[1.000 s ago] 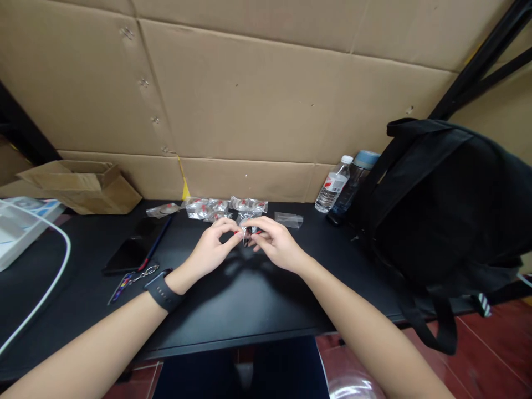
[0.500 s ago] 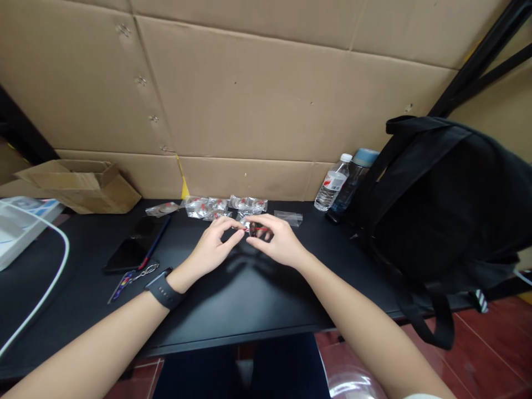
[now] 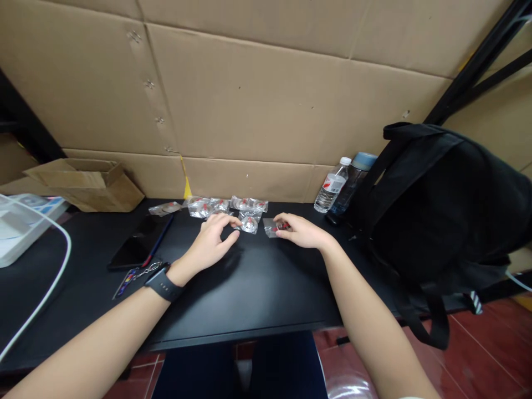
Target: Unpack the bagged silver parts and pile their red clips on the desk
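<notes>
Showing parted thumb and forefinger, left hand seen near silvery packet. Clear bag partly covered by right hand; grip obscured, cannot tell.

The right hand partly covers a clear packet and a red item too small to identify; red marks on the farther packets are illegible; the water bottle partly hides a blue-capped bottle; the left edge cuts off a white case

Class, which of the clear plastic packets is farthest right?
The packet at the fingertips of the right hand; the other packets all lie farther left.
</notes>
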Demonstrator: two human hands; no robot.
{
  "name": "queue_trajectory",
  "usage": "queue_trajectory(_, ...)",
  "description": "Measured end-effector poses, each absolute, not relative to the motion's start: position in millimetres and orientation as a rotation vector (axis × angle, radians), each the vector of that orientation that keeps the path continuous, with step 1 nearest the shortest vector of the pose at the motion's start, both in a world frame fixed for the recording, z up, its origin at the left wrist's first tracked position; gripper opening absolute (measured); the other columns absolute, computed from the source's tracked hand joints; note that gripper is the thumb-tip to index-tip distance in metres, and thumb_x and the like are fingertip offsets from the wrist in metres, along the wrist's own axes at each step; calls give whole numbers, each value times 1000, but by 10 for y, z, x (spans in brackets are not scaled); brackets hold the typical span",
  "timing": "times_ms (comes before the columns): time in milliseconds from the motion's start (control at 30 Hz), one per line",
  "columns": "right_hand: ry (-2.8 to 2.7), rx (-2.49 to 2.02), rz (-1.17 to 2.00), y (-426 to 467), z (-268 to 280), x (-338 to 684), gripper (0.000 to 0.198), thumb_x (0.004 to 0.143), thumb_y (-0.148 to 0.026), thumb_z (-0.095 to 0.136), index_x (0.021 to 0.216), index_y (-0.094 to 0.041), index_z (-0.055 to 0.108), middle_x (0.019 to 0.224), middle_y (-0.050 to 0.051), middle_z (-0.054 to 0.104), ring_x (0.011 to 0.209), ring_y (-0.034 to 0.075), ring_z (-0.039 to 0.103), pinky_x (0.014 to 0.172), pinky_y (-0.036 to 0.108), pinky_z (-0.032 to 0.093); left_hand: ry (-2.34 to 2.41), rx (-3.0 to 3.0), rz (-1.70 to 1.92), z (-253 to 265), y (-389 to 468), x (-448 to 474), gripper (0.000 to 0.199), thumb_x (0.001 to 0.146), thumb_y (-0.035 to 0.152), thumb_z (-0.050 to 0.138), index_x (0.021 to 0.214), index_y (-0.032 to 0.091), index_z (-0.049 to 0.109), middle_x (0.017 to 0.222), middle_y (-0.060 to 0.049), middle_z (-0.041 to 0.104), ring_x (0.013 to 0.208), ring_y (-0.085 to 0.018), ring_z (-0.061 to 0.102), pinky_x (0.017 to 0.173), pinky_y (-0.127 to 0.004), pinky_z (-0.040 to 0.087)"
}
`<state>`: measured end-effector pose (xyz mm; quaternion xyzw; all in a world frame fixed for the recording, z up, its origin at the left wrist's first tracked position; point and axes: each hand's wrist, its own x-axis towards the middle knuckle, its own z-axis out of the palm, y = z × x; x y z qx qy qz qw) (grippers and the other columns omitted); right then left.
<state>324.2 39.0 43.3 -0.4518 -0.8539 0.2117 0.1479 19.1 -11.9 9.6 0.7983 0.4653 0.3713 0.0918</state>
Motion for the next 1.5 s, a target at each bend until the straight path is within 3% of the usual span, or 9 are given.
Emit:
queue_trajectory(200,-2599,-859,1182,175,556,3074,43,95,-35,69,135,-21,62,117,6,72,95,16,69,89,29,54,1207,2539,936,217,-230,213,15,97,32,57,102,24,69,108,-5,72,110,-25,62,102,-41,42)
queue_trajectory(400,-2521,-636,1610,145,497,2981,49,93,-30,72,140,-22,59,124,8,71,96,15,73,90,28,56,938,2565,764,245,-323,232,26,93,16,51,114,24,65,118,-5,71,109,-22,66,100,-35,47)
queue_trajectory(600,-2497,-543,1727,157,540,3033,51,91,-30,75,139,-20,60,130,11,69,102,17,73,94,32,57,710,2602,487,312,-370,224,40,90,6,47,111,28,73,122,-1,75,113,-21,68,106,-32,45)
queue_trajectory(767,-2411,-752,1484,163,537,3024,56,83,-32,83,133,-19,61,110,6,74,102,17,71,99,34,55,679,2655,317,322,-478,257,51,80,3,55,116,34,77,137,1,69,120,-24,66,107,-33,44)
queue_trajectory(933,-2381,-957,1160,144,562,3027,64,73,-37,89,128,-20,60,104,4,75,86,16,70,81,29,58,785,2753,340,280,-615,302,49,91,23,66,137,39,66,139,-5,66,122,-29,63,106,-40,45)
queue_trajectory(1100,-2648,-1052,751,14,657,3011,36,74,-28,86,105,-19,71,92,3,75,77,16,68,73,27,52,1047,2862,289,175,-663,347,49,97,50,64,145,43,59,145,-11,59,120,-36,59,100,-51,46)
queue_trajectory(1300,-2781,-1150,553,-71,628,2986,28,72,-26,86,96,-19,73,90,5,72,77,19,65,67,27,46,1144,2931,336,69,-722,375,52,97,59,59,147,47,57,148,-11,54,118,-36,55,99,-52,45)
queue_trajectory(1500,-2833,-1261,474,-75,562,2877,25,73,-32,89,89,-19,73,90,7,70,79,21,64,66,28,42,1184,2932,306,63,-790,446,54,98,57,58,151,47,52,149,-14,52,120,-39,54,98,-54,46)
